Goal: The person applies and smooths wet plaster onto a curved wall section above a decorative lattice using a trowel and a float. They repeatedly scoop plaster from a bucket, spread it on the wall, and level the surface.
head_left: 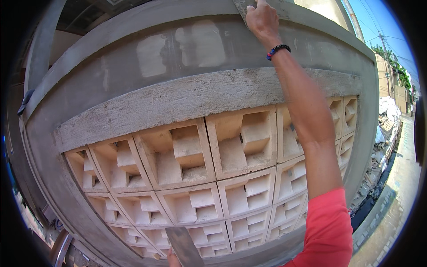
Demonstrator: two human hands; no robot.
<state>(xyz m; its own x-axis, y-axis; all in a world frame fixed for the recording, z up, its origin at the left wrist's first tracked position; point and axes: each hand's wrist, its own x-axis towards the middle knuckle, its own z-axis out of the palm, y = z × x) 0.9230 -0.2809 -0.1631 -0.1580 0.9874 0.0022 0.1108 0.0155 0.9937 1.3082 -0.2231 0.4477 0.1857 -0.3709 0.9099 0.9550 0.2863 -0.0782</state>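
My right arm, in a red sleeve with a dark bracelet at the wrist, reaches up to the top of the wall. There my right hand (pixel 263 21) is closed on a plastering trowel (pixel 241 6). Its grey blade lies against the top ledge (pixel 195 12), partly cut off by the picture's edge. Low in the view, my left hand (pixel 173 260) grips a flat metal trowel (pixel 184 244), held in front of the vent blocks. Only a few fingers of that hand show. Smooth grey render (pixel 120 66) with paler patches covers the wall below the ledge.
A rough cement band (pixel 178 100) runs above rows of cream vent blocks (pixel 180 151). A dark cap-like thing (pixel 26 101) hangs at the left corner. On the right, white sacks and rubble (pixel 388 116) lie beside a ditch and a paved lane (pixel 396 191).
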